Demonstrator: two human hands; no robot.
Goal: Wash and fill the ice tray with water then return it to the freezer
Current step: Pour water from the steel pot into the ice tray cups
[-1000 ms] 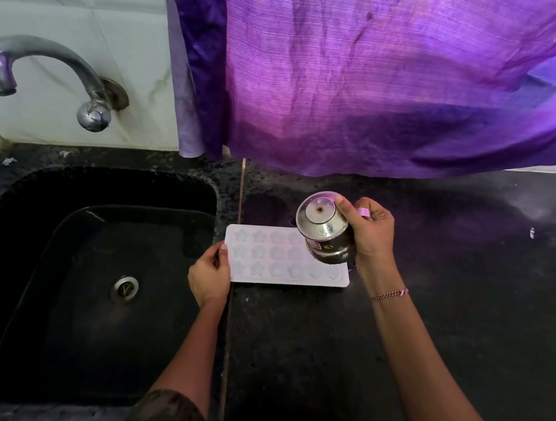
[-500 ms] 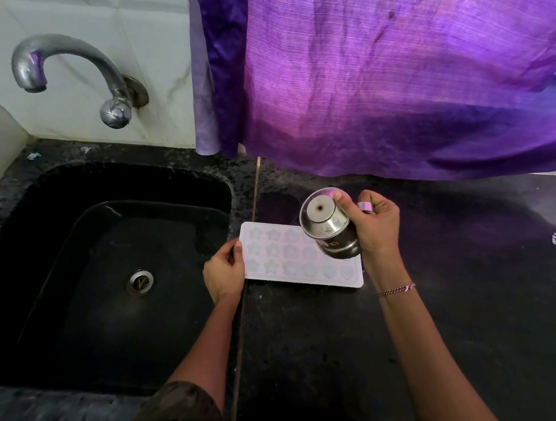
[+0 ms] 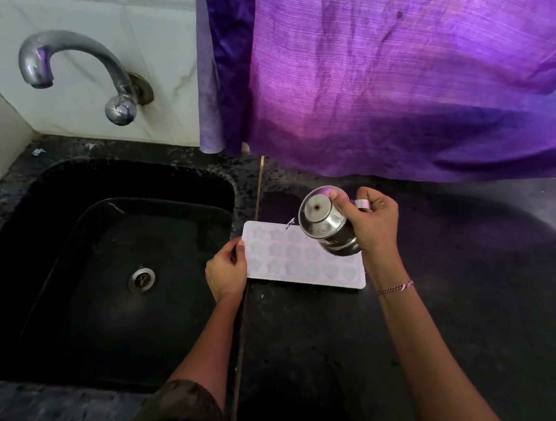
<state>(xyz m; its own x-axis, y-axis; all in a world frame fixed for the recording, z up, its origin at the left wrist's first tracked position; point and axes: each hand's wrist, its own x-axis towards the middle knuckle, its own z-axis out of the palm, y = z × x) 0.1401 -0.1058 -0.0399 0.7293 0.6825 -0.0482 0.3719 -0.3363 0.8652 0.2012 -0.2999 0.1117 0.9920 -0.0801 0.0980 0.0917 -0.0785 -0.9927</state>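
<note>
Pouring is carrying on: my right hand (image 3: 375,228) is still gripping the steel pot (image 3: 325,226) tipped over the ice tray (image 3: 291,260), my left hand (image 3: 225,276) holding the tray's edge.

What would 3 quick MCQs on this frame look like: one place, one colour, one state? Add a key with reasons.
1. Where does the ice tray lie?
A under the tap
B on the counter, just right of the sink
C on a shelf

2. What colour is the hanging cloth?
A green
B white
C purple

3. How is the steel pot?
A tipped over the tray, gripped by the right hand
B upright on the counter
C lying in the sink

Key:
1 B, the tray lies flat on the dark counter by the sink's edge.
2 C, the cloth is purple throughout.
3 A, its base faces the camera and its mouth points down at the tray.
</note>
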